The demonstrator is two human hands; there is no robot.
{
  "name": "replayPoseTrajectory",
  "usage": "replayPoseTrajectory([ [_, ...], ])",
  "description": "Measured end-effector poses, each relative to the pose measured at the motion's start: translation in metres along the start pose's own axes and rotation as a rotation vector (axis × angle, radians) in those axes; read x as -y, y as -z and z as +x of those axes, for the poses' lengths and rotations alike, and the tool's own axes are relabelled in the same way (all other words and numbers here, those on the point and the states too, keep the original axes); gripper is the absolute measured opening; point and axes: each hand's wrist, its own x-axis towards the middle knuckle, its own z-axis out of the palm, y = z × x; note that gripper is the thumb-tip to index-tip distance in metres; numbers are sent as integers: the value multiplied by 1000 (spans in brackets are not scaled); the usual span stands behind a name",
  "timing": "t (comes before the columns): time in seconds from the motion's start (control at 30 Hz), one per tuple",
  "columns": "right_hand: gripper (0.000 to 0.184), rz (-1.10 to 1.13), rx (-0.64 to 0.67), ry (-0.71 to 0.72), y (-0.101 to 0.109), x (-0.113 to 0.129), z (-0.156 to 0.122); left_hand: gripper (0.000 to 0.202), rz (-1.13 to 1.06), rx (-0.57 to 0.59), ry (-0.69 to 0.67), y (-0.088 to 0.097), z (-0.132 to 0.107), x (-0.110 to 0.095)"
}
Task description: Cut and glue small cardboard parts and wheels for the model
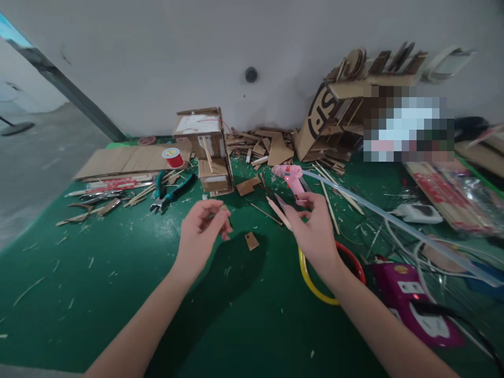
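Left hand (202,227) pinching small tan piece (224,209), right hand (315,231) gripping pink glue gun (290,175), cardboard scrap (252,241) between them on worktop (118,273)

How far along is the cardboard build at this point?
Done: a cardboard box frame stands assembled. In hand: left hand pinches a small piece, right hand grips the pink glue gun. Left, apparently: a cut tab and scrap pile lie unattached.

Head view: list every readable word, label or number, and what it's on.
"S" then a cut-off letter, possibly "P": large black print on the leaning brown cardboard panel.
Too blurred to read: yellow top label on the red thread spool.
Too blurred: white labels on the purple plastic box.
Too blurred: print on the red-and-white clear packet.
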Motion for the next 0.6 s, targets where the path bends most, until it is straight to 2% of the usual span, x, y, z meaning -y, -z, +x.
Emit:
replayPoseTrajectory([
  [0.03, 40, 22, -51, -82, -1, -3, 4, 18, -39, -41, -13, 3, 2, 0],
  [0.1, 49, 7, -131, -134, -3, -8, 13, 19, -101, -88, -19, 8, 6, 2],
  [0.17, 55, -70, -167, -95, -6, -11, 24, 21, -127, -101, -14, 10, 8, 3],
  [0.27, 55, -171, -150, -35, -12, -15, 40, 25, -126, -112, -23, 12, 10, 3],
  [0.37, 47, -257, -135, 24, -21, -20, 55, 28, -110, -126, -23, 13, 11, 2],
  [0.43, 32, -271, -93, 58, -25, -24, 62, 30, -100, -125, -23, 14, 11, 2],
  [0.5, 21, -206, -33, 78, -28, -26, 66, 30, -101, -110, -24, 15, 12, 2],
  [0.6, 21, -95, -6, 74, -27, -26, 65, 28, -132, -93, -10, 16, 12, 1],
])
